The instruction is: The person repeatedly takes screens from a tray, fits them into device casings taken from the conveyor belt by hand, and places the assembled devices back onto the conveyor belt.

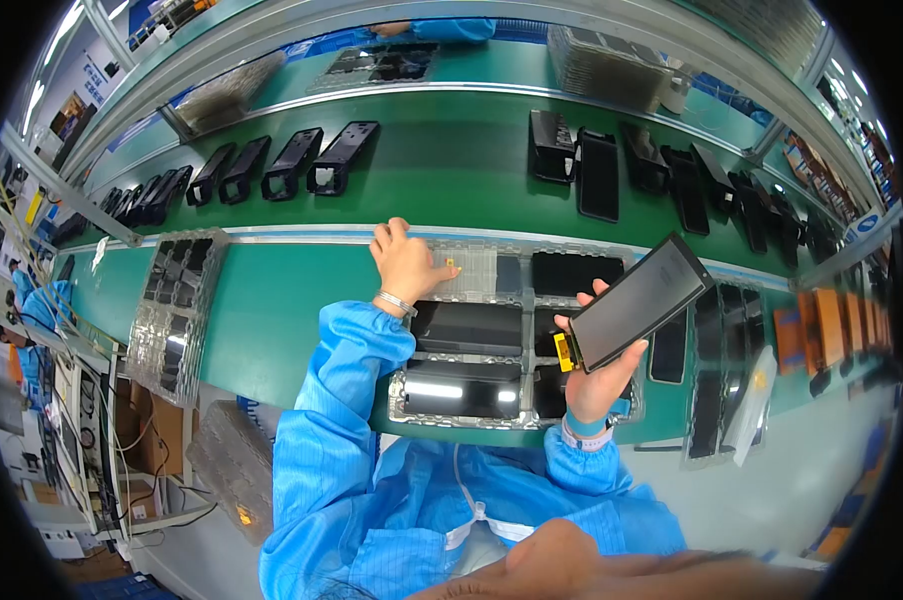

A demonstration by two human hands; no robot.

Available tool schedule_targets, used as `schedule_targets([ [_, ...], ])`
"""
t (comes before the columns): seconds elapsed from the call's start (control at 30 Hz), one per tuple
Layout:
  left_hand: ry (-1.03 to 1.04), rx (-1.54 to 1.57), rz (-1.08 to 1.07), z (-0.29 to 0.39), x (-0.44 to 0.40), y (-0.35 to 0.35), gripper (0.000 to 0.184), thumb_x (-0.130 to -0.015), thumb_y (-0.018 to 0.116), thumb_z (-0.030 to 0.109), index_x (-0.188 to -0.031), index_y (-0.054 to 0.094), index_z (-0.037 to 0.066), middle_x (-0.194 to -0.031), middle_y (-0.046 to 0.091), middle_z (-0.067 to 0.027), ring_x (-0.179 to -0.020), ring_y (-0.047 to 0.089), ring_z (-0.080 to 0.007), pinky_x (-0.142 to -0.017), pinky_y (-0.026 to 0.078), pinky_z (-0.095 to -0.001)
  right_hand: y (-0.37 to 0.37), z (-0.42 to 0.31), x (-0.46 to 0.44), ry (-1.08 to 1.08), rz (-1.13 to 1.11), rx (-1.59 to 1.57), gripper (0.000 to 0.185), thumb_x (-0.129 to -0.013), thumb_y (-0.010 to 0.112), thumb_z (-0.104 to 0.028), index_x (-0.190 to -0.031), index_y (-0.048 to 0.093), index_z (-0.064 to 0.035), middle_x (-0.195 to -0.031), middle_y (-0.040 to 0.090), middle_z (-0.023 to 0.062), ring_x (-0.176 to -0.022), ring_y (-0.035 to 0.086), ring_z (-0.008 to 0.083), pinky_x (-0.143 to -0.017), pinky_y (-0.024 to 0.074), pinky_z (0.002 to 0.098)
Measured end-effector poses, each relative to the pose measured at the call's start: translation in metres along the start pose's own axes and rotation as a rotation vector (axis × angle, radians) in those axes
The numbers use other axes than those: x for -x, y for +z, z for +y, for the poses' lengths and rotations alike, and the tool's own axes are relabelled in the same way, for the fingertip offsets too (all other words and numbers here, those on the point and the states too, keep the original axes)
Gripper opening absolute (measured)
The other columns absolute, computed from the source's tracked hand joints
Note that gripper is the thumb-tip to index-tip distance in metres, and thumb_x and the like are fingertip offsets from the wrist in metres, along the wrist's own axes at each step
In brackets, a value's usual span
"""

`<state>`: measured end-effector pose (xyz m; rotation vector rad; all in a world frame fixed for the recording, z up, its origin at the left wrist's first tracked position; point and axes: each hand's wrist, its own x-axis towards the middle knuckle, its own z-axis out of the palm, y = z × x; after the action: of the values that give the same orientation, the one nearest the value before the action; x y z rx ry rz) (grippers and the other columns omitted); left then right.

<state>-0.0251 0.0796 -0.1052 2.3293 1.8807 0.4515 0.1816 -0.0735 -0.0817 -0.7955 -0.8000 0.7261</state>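
My right hand (604, 388) holds a dark rectangular screen panel (640, 305), tilted, with a yellow connector strip (564, 352) at its lower left end. Fingers show on both long sides of the panel. At the top left corner of a clear plastic tray (400, 402), my left hand (404, 262) rests with its thumb stretched apart from the fingers, by a small yellow piece (452, 265). Dark screens (464, 328) lie in several compartments of this tray. The upper left compartment shows bare, ribbed plastic, and the raised panel partly covers the tray's right side.
Beyond the rail, a green belt (442, 165) bears black device housings (344, 158). Other trays stand at left (177, 315) and right (717, 370). A phone-like panel (668, 350) lies right of the tray. Across the line shows another person's blue sleeve (452, 30).
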Motion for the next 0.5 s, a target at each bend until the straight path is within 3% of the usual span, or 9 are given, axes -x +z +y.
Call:
schedule_targets([
  [0.1,0.031,0.107,0.077,-0.024,-0.019,0.004,0.053,-0.065,0.081,0.043,-0.095,0.063,0.004,-0.117,0.044,-0.0192,-0.109,0.036,-0.0379,-0.090,0.034,-0.0500,0.001,-0.005,-0.001,0.037,0.016,0.053,0.075,-0.094,0.026,-0.063,-0.138,0.035,-0.0037,-0.134,0.044,0.0193,-0.115,0.053,0.0259,-0.080,0.0570,0.0392],
  [0.13,-0.030,0.096,0.262,-0.040,-0.031,0.010,0.058,-0.064,0.081,0.044,-0.100,0.060,0.004,-0.118,0.044,-0.0198,-0.110,0.037,-0.0383,-0.089,0.034,-0.0504,-0.006,-0.005,0.000,0.056,-0.033,-0.137,0.063,-0.096,0.044,-0.047,-0.138,0.035,-0.0020,-0.135,0.043,0.0197,-0.117,0.052,0.0264,-0.089,0.0532,0.0401],
  [0.2,-0.140,0.072,0.640,-0.083,-0.066,0.032,0.069,-0.064,0.081,0.047,-0.110,0.054,0.003,-0.121,0.042,-0.0209,-0.110,0.038,-0.0393,-0.088,0.036,-0.0512,-0.012,-0.006,-0.003,0.015,-0.102,-0.039,0.059,-0.091,0.055,-0.029,-0.139,0.035,-0.0005,-0.136,0.042,0.0201,-0.119,0.050,0.0275,-0.096,0.0479,0.0410],
  [0.23,-0.283,-0.073,0.689,-0.106,-0.078,0.042,0.080,-0.064,0.079,0.052,-0.120,0.049,0.002,-0.129,0.038,-0.0245,-0.113,0.038,-0.0420,-0.090,0.037,-0.0522,-0.014,-0.007,-0.001,-0.004,-0.133,0.013,0.060,-0.088,0.061,-0.019,-0.139,0.035,0.0003,-0.137,0.042,0.0203,-0.120,0.050,0.0281,-0.100,0.0452,0.0415],
  [0.27,-0.391,-0.076,0.606,-0.119,-0.081,0.046,0.082,-0.065,0.078,0.055,-0.123,0.050,0.004,-0.133,0.035,-0.0260,-0.116,0.036,-0.0435,-0.093,0.037,-0.0523,-0.014,-0.011,0.000,0.065,-0.108,-0.120,0.073,-0.074,0.067,0.002,-0.139,0.034,0.0021,-0.140,0.039,0.0207,-0.125,0.046,0.0298,-0.107,0.0375,0.0423],
  [0.3,-0.498,-0.079,0.522,-0.129,-0.083,0.047,0.083,-0.066,0.076,0.057,-0.125,0.050,0.005,-0.138,0.032,-0.0275,-0.119,0.035,-0.0450,-0.095,0.036,-0.0524,-0.014,-0.010,-0.001,0.020,-0.123,-0.096,0.075,-0.072,0.068,0.000,-0.139,0.034,0.0021,-0.140,0.038,0.0206,-0.126,0.044,0.0301,-0.107,0.0379,0.0424],
  [0.4,-0.547,-0.044,0.362,-0.149,-0.085,0.051,0.086,-0.066,0.073,0.062,-0.132,0.049,0.012,-0.142,0.028,-0.0292,-0.123,0.032,-0.0471,-0.100,0.034,-0.0540,-0.019,-0.009,-0.003,-0.090,-0.190,-0.093,0.085,-0.065,0.077,-0.004,-0.138,0.035,0.0008,-0.141,0.035,0.0195,-0.131,0.038,0.0324,-0.106,0.0390,0.0456],
  [0.5,-0.554,-0.084,0.379,-0.163,-0.086,0.053,0.080,-0.066,0.072,0.063,-0.128,0.054,0.016,-0.145,0.025,-0.0279,-0.126,0.029,-0.0471,-0.101,0.033,-0.0551,-0.023,-0.012,-0.001,-0.038,-0.227,-0.317,0.087,-0.063,0.080,-0.006,-0.138,0.035,-0.0001,-0.140,0.036,0.0188,-0.131,0.037,0.0340,-0.105,0.0401,0.0489],
])
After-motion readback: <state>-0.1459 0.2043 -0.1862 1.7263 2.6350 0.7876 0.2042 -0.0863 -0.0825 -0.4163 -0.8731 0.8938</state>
